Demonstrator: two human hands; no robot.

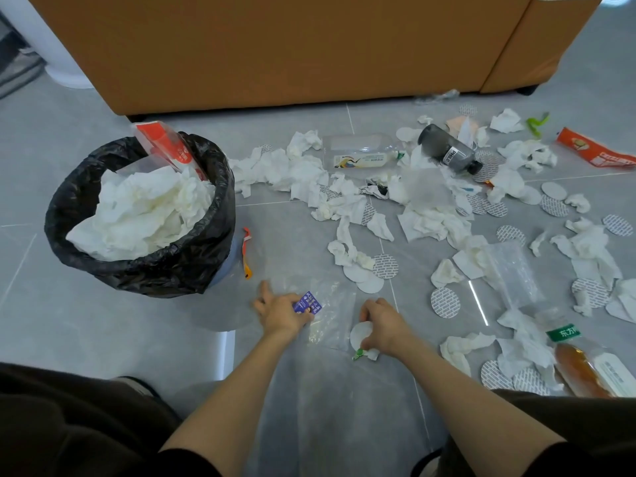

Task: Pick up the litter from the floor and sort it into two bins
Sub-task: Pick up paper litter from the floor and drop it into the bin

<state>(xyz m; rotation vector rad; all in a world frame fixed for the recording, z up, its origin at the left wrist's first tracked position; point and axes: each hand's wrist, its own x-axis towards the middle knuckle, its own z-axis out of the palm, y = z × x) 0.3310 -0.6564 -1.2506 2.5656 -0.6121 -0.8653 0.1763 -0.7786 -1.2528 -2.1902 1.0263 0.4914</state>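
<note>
My left hand (279, 313) pinches a small purple wrapper (307, 303) low over the grey floor. My right hand (381, 326) curls round a white round disc (359, 333) and a scrap with a green bit (359, 353). Between the hands lies a clear plastic bag (332, 315). A bin lined with a black bag (137, 215) stands to the left, filled with white tissues and a red-and-white packet (165, 146). Crumpled tissues (296, 166) and several patterned round discs (445, 302) litter the floor to the right.
An orange sofa (275, 49) closes off the back. A clear bottle (361, 153), a dark grey bottle (447, 149), a bottle of amber drink (585, 366), a red wrapper (595, 153) and an orange strip (246, 253) lie about. My knees fill the lower corners.
</note>
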